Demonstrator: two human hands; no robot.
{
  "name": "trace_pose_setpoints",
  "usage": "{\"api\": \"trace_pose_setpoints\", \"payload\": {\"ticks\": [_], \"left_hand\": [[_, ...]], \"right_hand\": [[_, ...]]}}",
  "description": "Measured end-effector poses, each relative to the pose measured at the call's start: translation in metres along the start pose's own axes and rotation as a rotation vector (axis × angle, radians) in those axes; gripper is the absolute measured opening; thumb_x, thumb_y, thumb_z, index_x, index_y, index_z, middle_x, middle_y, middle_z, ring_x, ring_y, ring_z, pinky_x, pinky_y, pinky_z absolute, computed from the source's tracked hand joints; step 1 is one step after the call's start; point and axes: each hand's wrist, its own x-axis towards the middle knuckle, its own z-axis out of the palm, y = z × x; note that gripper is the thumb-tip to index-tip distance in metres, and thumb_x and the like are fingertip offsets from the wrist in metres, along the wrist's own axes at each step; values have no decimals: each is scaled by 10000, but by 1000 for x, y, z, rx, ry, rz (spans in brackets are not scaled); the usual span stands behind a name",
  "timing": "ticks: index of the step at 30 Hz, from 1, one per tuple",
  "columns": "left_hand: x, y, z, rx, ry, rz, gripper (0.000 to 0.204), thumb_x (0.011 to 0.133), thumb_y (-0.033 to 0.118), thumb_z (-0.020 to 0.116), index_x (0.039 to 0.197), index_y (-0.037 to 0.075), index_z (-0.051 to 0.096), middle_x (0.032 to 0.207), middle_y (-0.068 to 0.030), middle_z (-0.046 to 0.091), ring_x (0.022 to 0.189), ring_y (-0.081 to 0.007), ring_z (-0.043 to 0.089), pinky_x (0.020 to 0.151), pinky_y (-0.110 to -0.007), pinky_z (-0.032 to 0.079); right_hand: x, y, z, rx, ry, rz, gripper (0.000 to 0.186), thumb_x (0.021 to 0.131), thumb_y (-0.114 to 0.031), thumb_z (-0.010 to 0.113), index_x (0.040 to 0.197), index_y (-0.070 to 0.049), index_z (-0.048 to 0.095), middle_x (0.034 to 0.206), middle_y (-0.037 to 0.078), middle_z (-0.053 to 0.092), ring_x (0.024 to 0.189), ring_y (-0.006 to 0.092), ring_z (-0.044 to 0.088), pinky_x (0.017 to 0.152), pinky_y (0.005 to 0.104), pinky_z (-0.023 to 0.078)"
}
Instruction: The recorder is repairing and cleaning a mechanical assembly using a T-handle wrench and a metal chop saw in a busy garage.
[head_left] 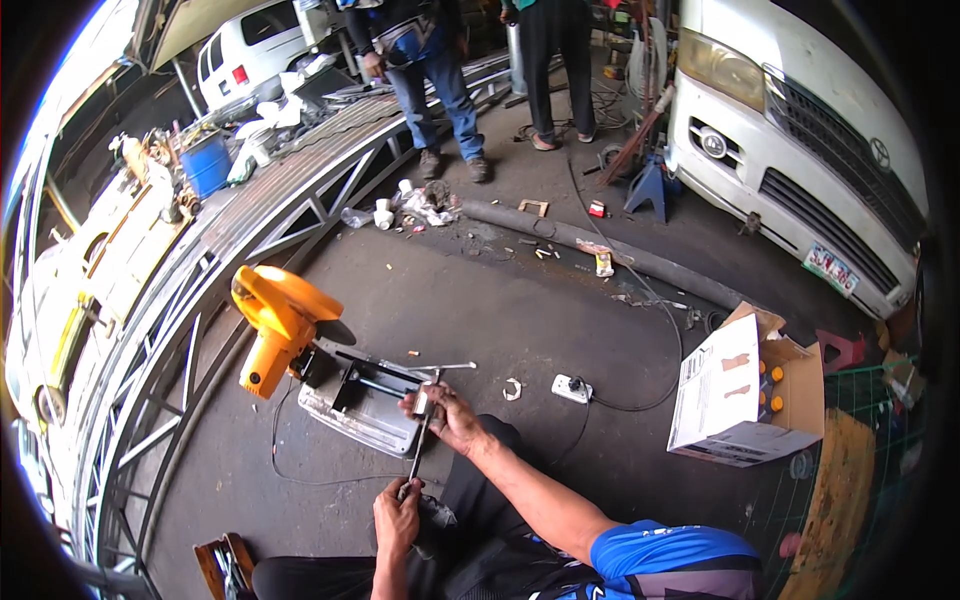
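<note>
Head view, nearest: the left hand [396, 518], wrist bent upward, has its fingers clenched round the near end of a thin grey metal bar [419, 450]. That bar runs away to the front edge of the grey steel base [360, 415] of an orange chop saw [277, 322] standing on the concrete floor [520, 310]. The right hand [450, 412], arm reaching across from the right, grips the bar's far end against the base. Farther right stands an open white cardboard box [735, 395].
</note>
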Motion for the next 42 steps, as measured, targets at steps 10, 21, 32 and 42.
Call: {"api": "trace_pose_setpoints", "payload": {"ticks": [10,21,32,42], "left_hand": [[-8,15,-21,419,92,220,229,960,270,678,1067,70,706,847,-219,716,808,-434,695,708,-522,534],[28,-6,-42,587,-149,180,438,952,499,650,931,67,716,775,-245,707,792,-452,706,719,-536,555],[32,-26,-44,688,-237,163,465,950,513,654,946,52,713,822,-218,728,831,-423,722,744,-520,569],[36,-32,-36,705,-436,142,495,978,519,613,1032,32,682,867,-215,736,892,-393,732,773,-495,571]], "right_hand": [[-12,-31,7,81,39,159,556,1023,-499,576,1262,1,613,1202,226,688,1131,361,680,949,498,566],[-28,21,-5,-122,-138,409,473,1097,-338,417,1451,-39,512,1202,199,691,1194,336,665,1045,456,529],[-10,45,-60,-191,-14,421,479,1037,-362,504,1310,20,603,1109,222,716,1065,388,698,959,513,562],[-10,36,-62,-117,127,367,435,1000,-330,601,1311,-28,632,1066,190,714,1062,402,695,914,509,590]]}}
